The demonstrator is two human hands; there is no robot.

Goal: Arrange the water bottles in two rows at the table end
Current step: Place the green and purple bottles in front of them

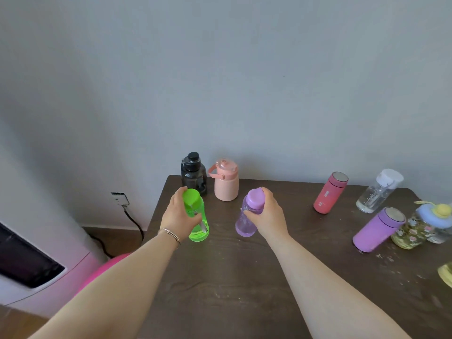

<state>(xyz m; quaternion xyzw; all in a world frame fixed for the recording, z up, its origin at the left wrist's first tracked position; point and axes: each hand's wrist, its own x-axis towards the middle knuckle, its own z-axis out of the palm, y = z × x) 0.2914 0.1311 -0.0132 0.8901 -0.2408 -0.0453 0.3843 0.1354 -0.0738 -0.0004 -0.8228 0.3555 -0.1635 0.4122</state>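
Observation:
My left hand [176, 216] grips a clear green bottle [198, 228] near the table's left edge. My right hand [270, 215] grips a clear purple bottle [245, 223] beside it. Both bottles stand upright on the dark wooden table [232, 277]. Behind them, against the wall, a black bottle [193, 173] and a peach bottle with a handle [226, 181] stand side by side. To the right stand a red flask [329, 193], a clear bottle with a white cap [378, 192], a purple flask [376, 230] and a patterned bottle with a blue lid [415, 228].
A grey wall rises right behind the table. Off the table's left edge are a white appliance [36, 253], a wall socket with a black cable [121, 199] and a pink ball [107, 267]. A yellow object [446, 274] shows at the right edge.

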